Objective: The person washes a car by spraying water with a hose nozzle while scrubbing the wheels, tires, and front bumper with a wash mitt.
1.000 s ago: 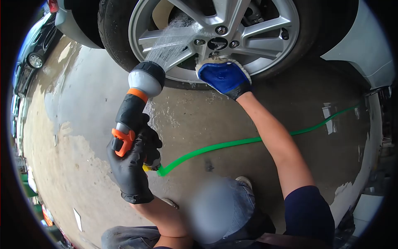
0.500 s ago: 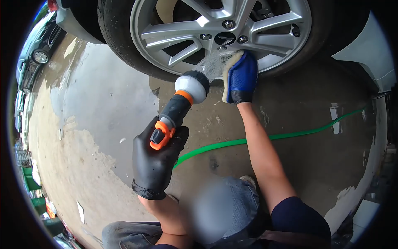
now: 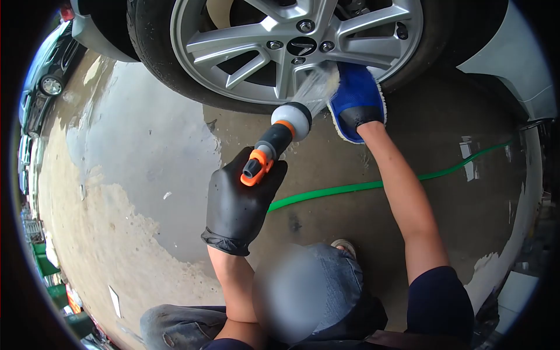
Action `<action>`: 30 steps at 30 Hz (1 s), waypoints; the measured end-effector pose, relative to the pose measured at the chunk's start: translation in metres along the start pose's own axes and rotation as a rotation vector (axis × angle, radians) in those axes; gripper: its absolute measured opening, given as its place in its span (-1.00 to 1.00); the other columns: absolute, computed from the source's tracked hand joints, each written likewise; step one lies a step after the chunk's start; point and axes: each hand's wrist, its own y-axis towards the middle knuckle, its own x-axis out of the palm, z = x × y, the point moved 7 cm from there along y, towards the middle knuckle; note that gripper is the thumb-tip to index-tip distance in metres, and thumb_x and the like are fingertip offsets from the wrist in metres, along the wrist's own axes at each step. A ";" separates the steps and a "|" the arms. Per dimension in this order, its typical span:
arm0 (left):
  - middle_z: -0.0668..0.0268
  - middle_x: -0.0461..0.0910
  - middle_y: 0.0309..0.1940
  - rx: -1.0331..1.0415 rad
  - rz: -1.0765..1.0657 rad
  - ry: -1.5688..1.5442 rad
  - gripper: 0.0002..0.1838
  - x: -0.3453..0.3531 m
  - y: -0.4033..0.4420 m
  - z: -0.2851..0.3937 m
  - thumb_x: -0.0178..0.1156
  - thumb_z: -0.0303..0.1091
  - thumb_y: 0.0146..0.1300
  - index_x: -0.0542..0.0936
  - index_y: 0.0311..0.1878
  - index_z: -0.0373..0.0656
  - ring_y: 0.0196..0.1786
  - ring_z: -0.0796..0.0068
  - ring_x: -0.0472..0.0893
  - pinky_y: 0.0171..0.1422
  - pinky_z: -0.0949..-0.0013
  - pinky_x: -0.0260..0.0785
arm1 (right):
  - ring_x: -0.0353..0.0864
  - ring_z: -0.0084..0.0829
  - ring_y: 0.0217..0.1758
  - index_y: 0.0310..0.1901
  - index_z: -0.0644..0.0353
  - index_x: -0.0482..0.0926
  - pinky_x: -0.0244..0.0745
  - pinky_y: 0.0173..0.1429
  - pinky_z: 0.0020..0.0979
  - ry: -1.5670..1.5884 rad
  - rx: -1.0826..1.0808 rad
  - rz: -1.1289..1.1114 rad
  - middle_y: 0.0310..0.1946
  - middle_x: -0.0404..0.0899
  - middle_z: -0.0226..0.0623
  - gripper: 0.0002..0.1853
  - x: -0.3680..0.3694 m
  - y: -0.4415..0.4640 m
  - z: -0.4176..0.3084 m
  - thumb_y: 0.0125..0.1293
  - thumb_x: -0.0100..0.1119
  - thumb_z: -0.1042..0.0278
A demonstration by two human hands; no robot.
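Observation:
My left hand (image 3: pixel 236 201), in a black glove, is wrapped round a hose spray nozzle (image 3: pixel 276 140) with orange trim and a white and black head. Water (image 3: pixel 315 90) sprays from it toward the lower part of a silver alloy wheel (image 3: pixel 367 51). A blue wash mitt (image 3: pixel 354 90) with pale fleece edging covers the fingers of my right hand (image 3: pixel 361 116); black glove shows at its cuff. The mitt lies against the lower right spokes, its far end beside the spray. Around the wheel is a black tyre (image 3: pixel 156 64).
A green hose (image 3: pixel 332 191) runs across the wet concrete floor (image 3: pixel 175 146) to the right. Pale car bodywork (image 3: pixel 507 64) is at the upper right. Another car (image 3: pixel 51 73) stands far left, above several green bins (image 3: pixel 46 262).
Both hands have moved right relative to the wheel, the nozzle also closer to it. The mitt has turned so its blue back faces me. Water still sprays, and the view has shifted slightly.

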 end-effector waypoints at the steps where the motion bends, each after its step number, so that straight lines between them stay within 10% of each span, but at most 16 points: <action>1: 0.13 0.60 -0.53 0.007 0.002 0.022 -0.74 0.002 -0.002 -0.001 0.44 -0.25 0.28 0.67 -0.17 -0.26 -0.52 0.33 0.55 -0.31 0.26 0.43 | 0.53 0.08 0.35 0.32 0.18 0.53 0.43 0.45 -0.05 -0.071 -0.048 -0.061 0.26 0.59 0.05 -0.58 -0.006 0.009 -0.003 0.48 0.04 0.34; 5: 0.14 0.59 -0.53 0.014 -0.005 -0.003 -0.73 0.005 0.000 -0.002 0.45 -0.26 0.28 0.68 -0.15 -0.29 -0.50 0.41 0.54 -0.30 0.27 0.43 | 0.31 0.04 0.58 0.52 0.01 0.38 0.21 0.65 -0.07 -0.320 -0.185 -0.171 0.54 0.35 -0.04 -0.48 0.022 0.027 0.021 0.59 -0.05 0.20; 8: 0.17 0.60 -0.52 0.010 -0.011 0.000 -0.72 0.004 0.001 0.007 0.45 -0.28 0.28 0.69 -0.12 -0.31 -0.48 0.46 0.53 -0.29 0.29 0.43 | -0.12 -0.20 0.79 0.68 -0.07 0.10 -0.13 0.79 -0.18 -0.160 0.137 -0.634 0.75 -0.08 -0.26 -0.31 0.031 0.037 0.038 0.64 -0.21 -0.13; 12: 0.21 0.62 -0.50 0.068 -0.033 -0.033 -0.71 0.004 0.001 0.017 0.46 -0.29 0.27 0.69 -0.11 -0.31 -0.47 0.49 0.53 -0.29 0.31 0.43 | -0.17 -0.20 0.80 0.70 -0.10 0.06 -0.21 0.81 -0.15 -0.190 0.208 -0.653 0.76 -0.10 -0.33 -0.28 0.004 0.028 0.022 0.63 -0.24 -0.18; 17: 0.22 0.62 -0.50 0.030 -0.019 -0.076 -0.73 -0.005 0.000 0.000 0.46 -0.30 0.27 0.70 -0.12 -0.30 -0.45 0.53 0.54 -0.29 0.33 0.42 | 0.04 -0.13 0.74 0.63 -0.12 0.23 -0.05 0.77 -0.08 -0.740 -0.063 -0.411 0.70 0.09 -0.23 -0.37 0.044 0.039 0.030 0.64 -0.27 -0.10; 23: 0.20 0.65 -0.48 0.030 -0.010 -0.064 -0.71 -0.016 0.004 -0.006 0.45 -0.29 0.29 0.70 -0.07 -0.31 -0.44 0.50 0.56 -0.26 0.30 0.45 | 0.03 -0.17 0.75 0.65 -0.09 0.16 0.02 0.75 -0.10 -0.604 -0.018 -0.490 0.71 0.08 -0.26 -0.36 0.024 0.018 0.011 0.58 -0.10 0.13; 25: 0.18 0.66 -0.48 0.033 0.012 -0.097 -0.71 -0.023 0.003 -0.008 0.44 -0.29 0.29 0.70 -0.05 -0.30 -0.45 0.41 0.59 -0.25 0.27 0.47 | 0.54 -0.06 0.42 0.31 0.11 0.59 0.41 0.52 -0.10 -0.533 -0.081 -0.428 0.34 0.58 -0.10 -0.58 -0.001 0.000 0.001 0.47 0.07 0.29; 30: 0.05 0.68 -0.45 0.021 -0.061 0.031 -0.70 -0.016 0.008 -0.018 0.43 -0.18 0.28 0.71 -0.14 -0.24 -0.42 0.05 0.66 -0.24 0.14 0.49 | 0.61 -0.06 0.29 0.12 0.10 0.68 0.46 0.42 -0.14 -0.360 -0.025 -0.609 0.16 0.69 -0.13 -0.68 -0.020 -0.045 0.015 0.51 0.11 0.16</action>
